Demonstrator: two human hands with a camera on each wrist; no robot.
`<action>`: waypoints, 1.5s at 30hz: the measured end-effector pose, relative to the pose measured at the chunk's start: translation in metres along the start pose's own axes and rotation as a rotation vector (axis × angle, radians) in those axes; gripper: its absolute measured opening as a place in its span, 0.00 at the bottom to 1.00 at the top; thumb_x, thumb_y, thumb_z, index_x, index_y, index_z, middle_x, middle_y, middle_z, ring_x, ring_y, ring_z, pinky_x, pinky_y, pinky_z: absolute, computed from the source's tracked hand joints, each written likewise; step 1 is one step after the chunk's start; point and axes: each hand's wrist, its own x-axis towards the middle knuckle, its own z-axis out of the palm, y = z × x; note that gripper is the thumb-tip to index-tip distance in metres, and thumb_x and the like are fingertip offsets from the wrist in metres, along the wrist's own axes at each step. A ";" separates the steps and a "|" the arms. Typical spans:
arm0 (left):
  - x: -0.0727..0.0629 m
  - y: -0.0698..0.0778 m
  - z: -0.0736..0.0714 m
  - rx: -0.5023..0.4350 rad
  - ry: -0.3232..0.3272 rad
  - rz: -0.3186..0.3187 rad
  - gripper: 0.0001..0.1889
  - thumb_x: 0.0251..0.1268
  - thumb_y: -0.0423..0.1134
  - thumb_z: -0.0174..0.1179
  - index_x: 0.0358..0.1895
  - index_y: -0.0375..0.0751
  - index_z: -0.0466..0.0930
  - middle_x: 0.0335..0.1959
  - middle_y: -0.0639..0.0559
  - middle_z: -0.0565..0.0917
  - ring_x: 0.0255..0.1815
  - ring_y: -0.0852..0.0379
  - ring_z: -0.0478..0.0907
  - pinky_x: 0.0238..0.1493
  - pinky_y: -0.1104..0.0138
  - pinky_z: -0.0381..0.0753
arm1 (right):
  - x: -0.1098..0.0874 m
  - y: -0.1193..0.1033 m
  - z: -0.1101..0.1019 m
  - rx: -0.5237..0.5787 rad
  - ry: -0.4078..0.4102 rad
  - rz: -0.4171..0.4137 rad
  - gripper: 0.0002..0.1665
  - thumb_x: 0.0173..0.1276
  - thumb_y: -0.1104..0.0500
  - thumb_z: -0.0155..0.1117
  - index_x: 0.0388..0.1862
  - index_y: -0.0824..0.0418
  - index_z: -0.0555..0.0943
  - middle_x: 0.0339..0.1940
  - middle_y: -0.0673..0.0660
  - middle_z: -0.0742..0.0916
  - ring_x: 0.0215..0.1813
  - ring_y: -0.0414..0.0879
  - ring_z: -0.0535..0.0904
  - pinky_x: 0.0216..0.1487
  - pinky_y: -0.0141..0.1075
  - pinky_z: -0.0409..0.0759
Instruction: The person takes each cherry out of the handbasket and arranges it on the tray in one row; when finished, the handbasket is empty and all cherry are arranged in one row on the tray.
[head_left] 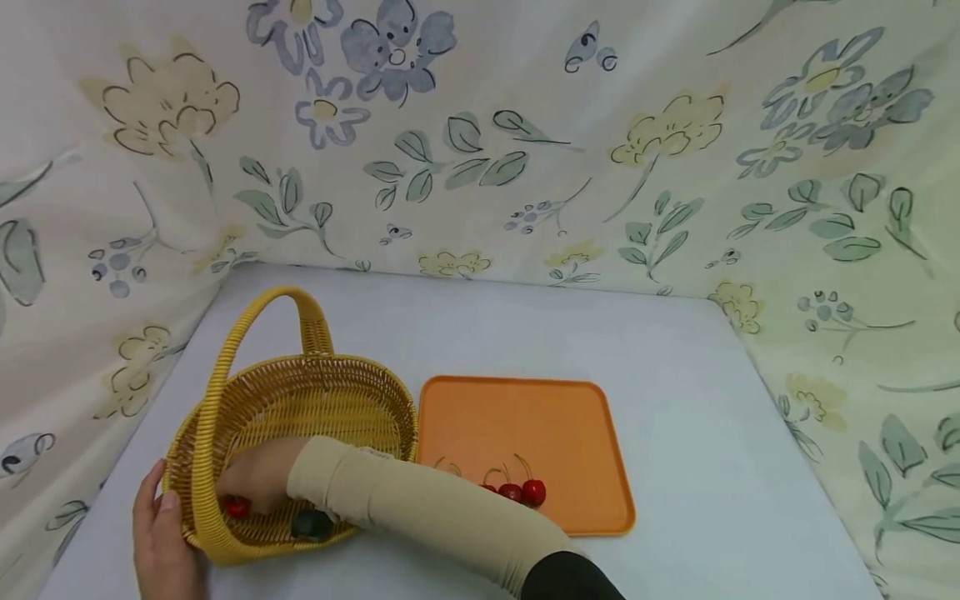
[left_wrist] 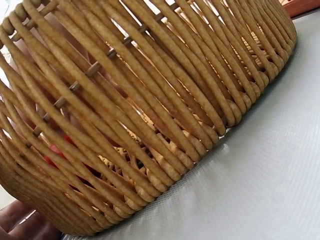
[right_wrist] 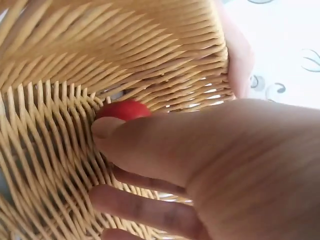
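My right hand [head_left: 258, 473] reaches down inside a yellow wicker basket [head_left: 360, 408] with a tall arched handle. Between its thumb and fingers sits a small, smooth red fruit [right_wrist: 127, 109]; the right wrist view shows the thumb tip against it. Its exact kind is hard to tell. Other fingers of that hand spread below the thumb. Against the basket's outer left side rests my left hand [head_left: 167, 537], its fingers fairly straight. Beside the right forearm, a dark green object [head_left: 312, 524] lies on the basket floor, partly hidden by the sleeve.
An orange tray [head_left: 517, 417] stands just right of the basket. Several red cherries [head_left: 534, 492] with stems lie near its front edge, some hidden behind the right sleeve [head_left: 442, 508]. Floral cloth [head_left: 465, 200] hangs behind and beside the white table [head_left: 675, 400].
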 end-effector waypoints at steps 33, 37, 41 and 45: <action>-0.003 -0.001 -0.012 -0.105 0.094 0.016 0.21 0.76 0.49 0.40 0.68 0.74 0.62 0.40 0.67 0.68 0.31 0.72 0.67 0.23 0.82 0.65 | -0.305 0.079 0.188 0.824 0.900 0.666 0.20 0.71 0.44 0.55 0.53 0.55 0.75 0.36 0.41 0.83 0.34 0.37 0.76 0.36 0.31 0.77; -0.004 0.002 -0.012 -0.096 0.088 -0.002 0.21 0.76 0.49 0.40 0.68 0.75 0.61 0.40 0.70 0.66 0.34 0.72 0.66 0.25 0.83 0.65 | -0.306 0.076 0.207 0.855 0.900 0.785 0.19 0.70 0.47 0.57 0.52 0.57 0.74 0.34 0.46 0.84 0.32 0.38 0.76 0.33 0.30 0.76; -0.006 0.004 -0.012 -0.071 0.074 -0.012 0.21 0.77 0.49 0.39 0.69 0.76 0.59 0.40 0.72 0.65 0.36 0.71 0.66 0.26 0.83 0.65 | -0.301 0.073 0.214 0.856 0.885 0.883 0.13 0.68 0.49 0.62 0.45 0.54 0.75 0.30 0.45 0.82 0.30 0.39 0.75 0.31 0.29 0.74; -0.006 0.003 -0.012 -0.076 0.064 -0.019 0.21 0.77 0.49 0.38 0.69 0.77 0.58 0.41 0.72 0.65 0.37 0.71 0.66 0.25 0.83 0.66 | -0.296 0.072 0.217 0.817 0.827 0.918 0.12 0.65 0.48 0.65 0.41 0.53 0.76 0.28 0.44 0.79 0.29 0.39 0.71 0.29 0.29 0.72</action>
